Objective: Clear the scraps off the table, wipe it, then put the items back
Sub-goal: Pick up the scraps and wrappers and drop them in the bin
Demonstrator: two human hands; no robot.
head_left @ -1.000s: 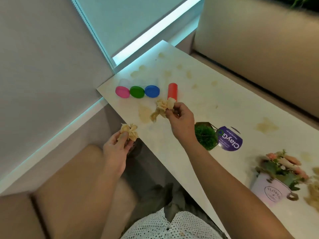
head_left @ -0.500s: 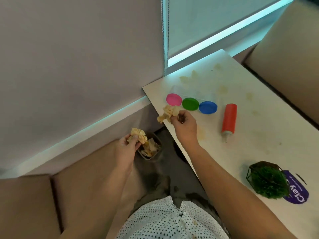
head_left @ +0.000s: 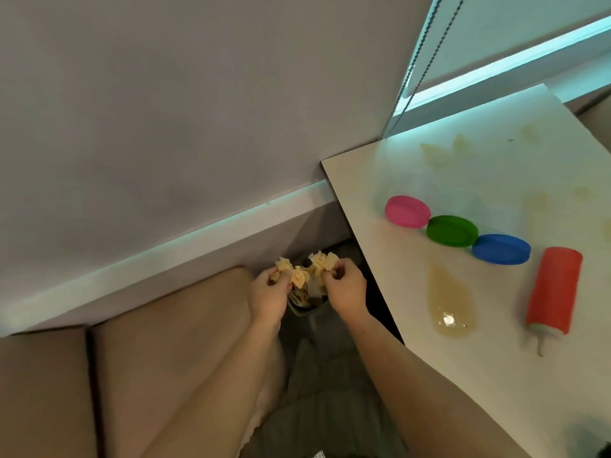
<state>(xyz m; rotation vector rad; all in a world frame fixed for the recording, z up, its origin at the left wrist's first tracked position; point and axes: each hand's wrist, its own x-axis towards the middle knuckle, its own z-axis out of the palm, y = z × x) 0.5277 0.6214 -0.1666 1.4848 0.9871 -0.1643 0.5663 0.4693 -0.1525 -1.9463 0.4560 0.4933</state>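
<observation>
We see the left hand (head_left: 267,292) off the table's (head_left: 413,180) left edge and below its top, fingers curled and pinching a crumpled yellowish scrap (head_left: 285,266). The right hand (head_left: 344,289) is between it and the table's edge, its fingertips pinching a second scrap (head_left: 322,261). The two scraps nearly touch. Under both hands, close beside the table's left edge, we make out a small grey bin (head_left: 299,309) with more yellowish pieces in it; most of the bin is hidden by the hands.

On the table, three round lids lie in a touching row that slants away from its left edge: a pink lid (head_left: 407,211) nearest the far corner, then a green lid (head_left: 452,231), then a blue lid (head_left: 501,248). A red tube (head_left: 553,292) lies on its side just past the blue lid, with its pale nozzle towards us. Between the tube and the left edge is a glossy amber puddle (head_left: 451,305). Faint yellowish stains (head_left: 443,153) mark the table's far part.

Left of the table, beyond the hands, we see a tan sofa cushion (head_left: 165,358) against a grey wall (head_left: 165,110). A beaded blind cord (head_left: 426,41) hangs above the table's far corner.
</observation>
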